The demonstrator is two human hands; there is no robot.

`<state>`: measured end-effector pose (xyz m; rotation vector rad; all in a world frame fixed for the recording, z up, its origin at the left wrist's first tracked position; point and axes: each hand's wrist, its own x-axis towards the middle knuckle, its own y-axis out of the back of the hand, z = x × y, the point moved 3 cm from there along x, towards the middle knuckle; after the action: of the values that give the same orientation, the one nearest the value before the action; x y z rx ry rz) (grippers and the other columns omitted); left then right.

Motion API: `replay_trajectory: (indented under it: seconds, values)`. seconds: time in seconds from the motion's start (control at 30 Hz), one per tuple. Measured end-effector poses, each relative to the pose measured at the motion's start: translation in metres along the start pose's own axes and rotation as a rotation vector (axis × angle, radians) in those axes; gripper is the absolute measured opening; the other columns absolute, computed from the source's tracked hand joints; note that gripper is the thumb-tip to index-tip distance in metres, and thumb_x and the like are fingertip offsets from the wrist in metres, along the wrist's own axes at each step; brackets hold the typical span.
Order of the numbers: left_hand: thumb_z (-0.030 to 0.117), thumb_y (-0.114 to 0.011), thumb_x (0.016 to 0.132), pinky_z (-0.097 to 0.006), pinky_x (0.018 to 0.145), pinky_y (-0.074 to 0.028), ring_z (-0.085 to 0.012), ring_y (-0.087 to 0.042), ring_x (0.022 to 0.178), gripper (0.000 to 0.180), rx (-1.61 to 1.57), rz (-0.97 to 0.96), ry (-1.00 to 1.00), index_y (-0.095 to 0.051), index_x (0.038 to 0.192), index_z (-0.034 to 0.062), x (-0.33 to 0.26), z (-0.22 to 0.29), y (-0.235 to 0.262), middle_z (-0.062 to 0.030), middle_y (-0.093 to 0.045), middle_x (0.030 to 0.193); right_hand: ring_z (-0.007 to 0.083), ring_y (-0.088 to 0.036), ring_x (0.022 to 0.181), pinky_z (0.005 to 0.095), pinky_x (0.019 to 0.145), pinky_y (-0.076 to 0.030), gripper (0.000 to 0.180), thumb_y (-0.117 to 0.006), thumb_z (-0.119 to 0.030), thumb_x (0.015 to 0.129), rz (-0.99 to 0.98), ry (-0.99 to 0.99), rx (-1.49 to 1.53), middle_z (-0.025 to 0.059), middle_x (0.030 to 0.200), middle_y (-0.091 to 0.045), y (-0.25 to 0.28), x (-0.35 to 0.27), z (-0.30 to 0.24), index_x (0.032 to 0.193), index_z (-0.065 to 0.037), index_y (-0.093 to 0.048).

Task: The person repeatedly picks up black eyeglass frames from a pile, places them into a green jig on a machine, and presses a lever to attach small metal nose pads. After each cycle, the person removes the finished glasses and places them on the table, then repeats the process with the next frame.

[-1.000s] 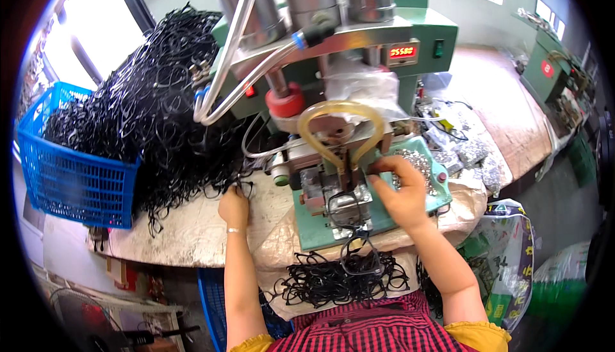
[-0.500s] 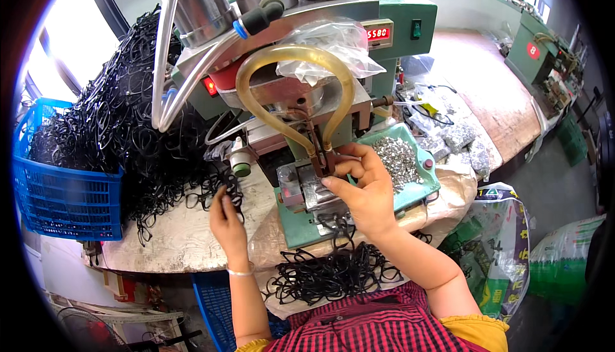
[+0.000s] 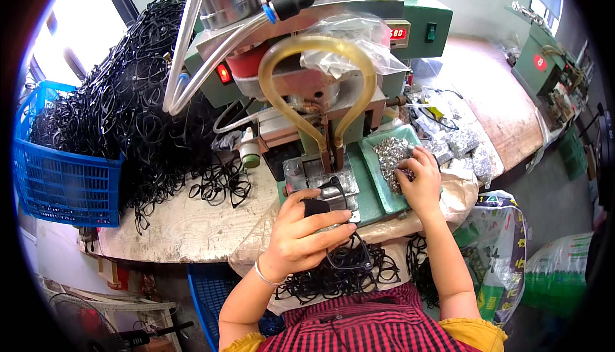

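At a cluttered workbench (image 3: 186, 224), the left hand (image 3: 304, 237) gripped a black spectacle frame (image 3: 343, 230) while, at two o'clock, the right hand (image 3: 419, 182) pinched small metal parts (image 3: 391, 153).

Daylight bright, glare blown out at upper-left window (image 3: 70, 25); centre sharp; fisheye bent edges, corners vignetted black.

Black spectacle frame (image 3: 343, 224) in the left hand (image 3: 301, 237); black frames heaped in a pile (image 3: 141, 96), more black ones in the lap. Blue lattice crate (image 3: 61, 182). Green machine body (image 3: 410, 25), red lamp (image 3: 223, 73), yellowish translucent hose (image 3: 307, 48). Green tray (image 3: 378, 172) of silvery metal bits (image 3: 391, 153) under the right hand (image 3: 423, 182). Red-and-black checked garment (image 3: 384, 323), yellow sleeves.
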<state>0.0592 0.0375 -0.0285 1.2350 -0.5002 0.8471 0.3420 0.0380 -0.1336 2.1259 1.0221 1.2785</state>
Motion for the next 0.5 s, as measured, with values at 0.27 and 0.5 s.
replay_trajectory:
  seconds: [0.27, 0.5]
  values:
    - [0.016, -0.078, 0.079, -0.05, 0.098, -0.05, -0.0277, -0.069, 0.1, 0.029, 0.016, -0.048, 0.045, -0.076, 0.107, 0.0124, -0.013, 0.002, -0.001, -0.006, -0.073, 0.115, 0.0346, -0.054, 0.127, 0.0468, 0.086, -0.053, 0.018, -0.066, -0.011, 0.079, -0.19, 0.422, -0.134, 0.0138, 0.125, -0.062, -0.024, 0.03, -0.025, 0.095, -0.006, -0.06]
    - [0.008, -0.076, 0.082, -0.044, 0.1, -0.048, -0.0286, -0.066, 0.109, 0.029, 0.553, 0.379, 0.404, -0.068, 0.11, 0.0084, -0.099, 0.042, 0.035, -0.0113, -0.07, 0.121, 0.0245, -0.067, 0.083, 0.0346, 0.079, -0.052, 0.012, -0.071, -0.002, 0.084, 0.121, -0.045, 0.32, 0.0119, 0.089, -0.071, 0.004, 0.011, -0.005, 0.096, -0.001, -0.072]
